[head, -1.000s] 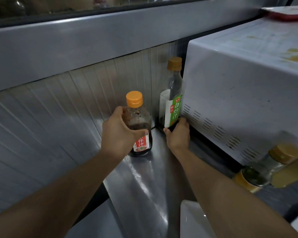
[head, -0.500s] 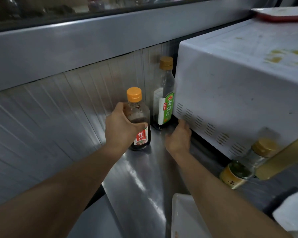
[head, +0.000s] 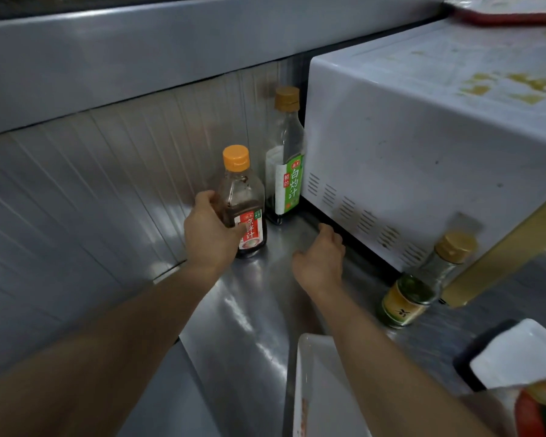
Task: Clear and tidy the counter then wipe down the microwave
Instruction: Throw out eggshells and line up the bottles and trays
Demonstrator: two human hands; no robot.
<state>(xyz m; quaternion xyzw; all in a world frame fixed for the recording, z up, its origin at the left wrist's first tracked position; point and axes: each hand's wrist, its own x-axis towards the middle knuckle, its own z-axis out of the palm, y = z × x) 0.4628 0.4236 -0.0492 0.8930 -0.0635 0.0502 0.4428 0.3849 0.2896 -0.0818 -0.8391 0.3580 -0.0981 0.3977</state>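
A white microwave (head: 423,146) with yellow stains on its top stands on the steel counter (head: 249,326). In the corner beside it is a tall green-labelled sauce bottle (head: 286,171). My left hand (head: 210,234) grips a squat orange-capped bottle with a red label (head: 245,209) that stands on the counter just left of the tall one. My right hand (head: 323,257) hovers over the counter below the microwave's vented side, fingers relaxed, holding nothing. A small gold-capped bottle (head: 423,285) stands at the microwave's front corner.
A ribbed metal wall (head: 76,200) bounds the counter on the left and back. A white rectangular tray (head: 322,389) lies near the bottom edge. A white dish (head: 524,357) sits at the lower right. A red-rimmed item (head: 511,11) rests on the microwave top.
My right hand let go of the tall green-labelled bottle and drew back from it. My left hand keeps its grip on the orange-capped bottle. The view shifted right.
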